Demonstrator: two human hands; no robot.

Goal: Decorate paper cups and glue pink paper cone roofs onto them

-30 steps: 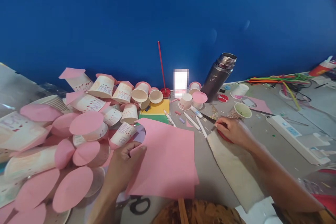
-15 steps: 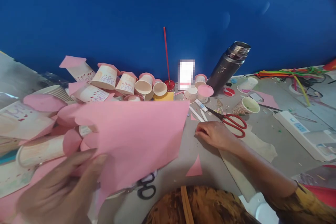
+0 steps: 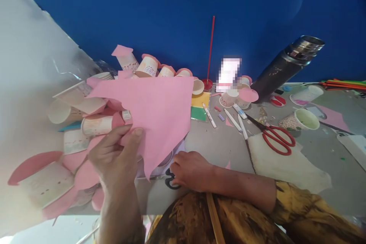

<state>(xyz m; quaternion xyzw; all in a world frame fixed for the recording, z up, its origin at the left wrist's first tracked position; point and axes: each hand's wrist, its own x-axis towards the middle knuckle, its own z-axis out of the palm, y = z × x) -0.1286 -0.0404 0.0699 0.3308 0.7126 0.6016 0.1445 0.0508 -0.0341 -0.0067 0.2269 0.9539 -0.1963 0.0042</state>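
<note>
A sheet of pink paper with scalloped, cut edges is pinched between the thumb and fingers of my left hand, lifted above the table. Low in the middle, my right hand has its fingers curled at the black looped handles of a pair of scissors. The blades of these scissors are hidden, and the paper hangs just left of them. Behind and below the sheet lie paper cups with pink paper pieces attached.
Red-handled scissors rest on a cream cloth at the right. A dark flask leans against the blue wall. White markers, a patterned cup and a red stick in a round base stand or lie around.
My right hand has moved left and nearer my body, from beside the red-handled scissors to the black handles. My left hand still holds the pink sheet. The view has turned left.
</note>
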